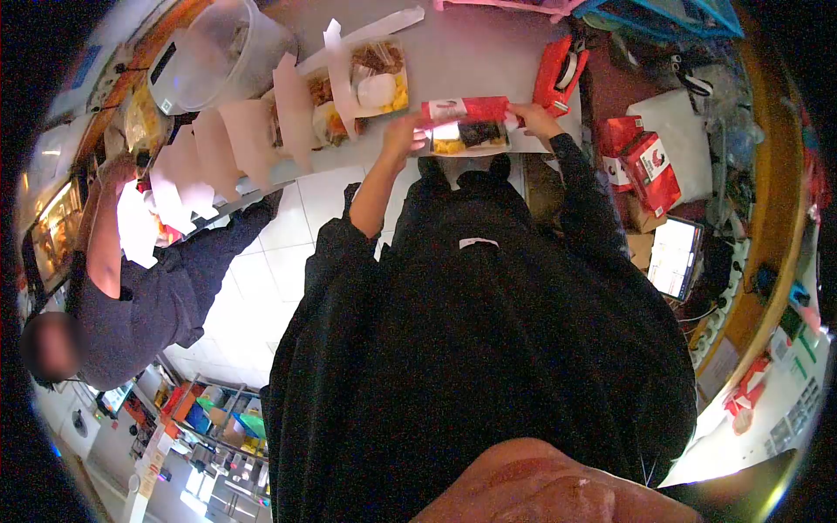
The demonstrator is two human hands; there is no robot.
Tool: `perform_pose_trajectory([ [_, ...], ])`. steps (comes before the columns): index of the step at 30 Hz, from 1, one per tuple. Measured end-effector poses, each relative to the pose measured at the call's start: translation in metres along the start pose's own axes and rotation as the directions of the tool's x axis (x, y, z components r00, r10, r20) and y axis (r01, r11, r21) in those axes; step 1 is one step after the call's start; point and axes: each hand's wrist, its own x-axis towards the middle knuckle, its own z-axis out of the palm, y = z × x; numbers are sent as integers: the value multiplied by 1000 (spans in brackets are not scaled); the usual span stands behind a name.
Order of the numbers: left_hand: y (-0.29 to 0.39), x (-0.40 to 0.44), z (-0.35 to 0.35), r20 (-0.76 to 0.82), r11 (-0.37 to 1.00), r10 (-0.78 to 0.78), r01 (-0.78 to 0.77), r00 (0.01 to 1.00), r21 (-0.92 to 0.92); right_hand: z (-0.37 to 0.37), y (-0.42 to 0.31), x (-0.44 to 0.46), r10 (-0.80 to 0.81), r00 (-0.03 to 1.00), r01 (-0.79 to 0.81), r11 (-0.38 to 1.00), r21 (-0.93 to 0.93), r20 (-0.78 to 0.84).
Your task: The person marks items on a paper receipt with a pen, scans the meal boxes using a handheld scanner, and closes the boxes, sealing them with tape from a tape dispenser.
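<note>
At the near edge of the counter lies a food box with dark food and yellow pieces inside. Its red printed lid covers the far part, leaving the near part of the food showing. My left hand is closed at the left end of the box and lid, slightly smeared. My right hand grips the right end of the lid, its fingertips partly hidden. Left of my left hand stands an open box of rice and meat, with its white flap up. A red tape dispenser lies beyond my right hand.
Several open food boxes with raised white flaps line the counter leftward. A clear plastic tub stands behind them. Another person works at far left. Red printed boxes and a lit tablet are at right.
</note>
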Motion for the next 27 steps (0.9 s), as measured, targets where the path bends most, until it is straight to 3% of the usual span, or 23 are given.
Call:
perform_pose_trajectory([
  [1,1,1,0,95,989,42,-55,995,138,9,0,0,-58,998,61,993,-105,31],
  [3,-40,33,2,117,970,104,-127,988,208,26,-1,0,-172,981,193,933,-303,94],
  [4,-53,43,2,160,761,314,-349,936,547,39,-18,-1,57,998,-61,913,-403,-24],
  [5,-58,49,6,276,393,475,-482,836,783,49,-31,-3,268,950,-313,828,-466,-161],
  [6,-28,7,31,6,636,376,-263,926,726,55,-38,-8,272,949,-316,827,-465,-162],
  [7,-37,6,36,10,635,369,-260,929,727,65,-45,-17,271,915,-368,865,-341,-300],
  [9,-55,11,35,-86,580,622,-383,779,719,73,-59,-24,297,774,-398,915,-64,-560],
  [10,-56,17,28,-11,554,669,-489,743,674,61,-61,-24,366,817,-420,907,-23,-446],
  [11,-48,10,19,-5,555,662,-485,750,675,55,-65,-33,377,814,-428,904,-18,-442],
  [12,-19,6,13,322,216,745,-668,584,712,42,-67,-35,67,898,-223,922,-318,-435],
  [13,-1,5,10,621,-143,691,-773,369,618,27,-74,-36,-236,914,-4,808,-589,-330],
  [14,1,12,11,620,-136,691,-775,373,618,18,-94,-43,-245,962,125,784,-608,-118],
  [15,3,22,13,757,-133,507,-830,412,541,24,-94,-46,-232,966,121,789,-603,-109],
  [17,5,29,14,862,-125,306,-881,403,457,20,-91,-33,-207,974,216,703,-678,95],
  [18,14,25,16,874,-250,324,-858,363,449,20,-82,-26,-334,942,306,828,-470,25],
  [19,18,18,18,885,-363,333,-822,325,439,22,-72,-20,-336,941,306,825,-474,22],
  [21,13,13,20,884,-345,290,-821,367,455,26,-68,-19,-409,912,358,751,-554,34],
  [23,10,9,21,932,-682,316,-641,176,352,23,-66,-23,-425,903,391,747,-538,67],
  [27,8,5,15,951,-770,274,-560,144,306,17,-86,-36,-457,880,446,701,-557,130],
])
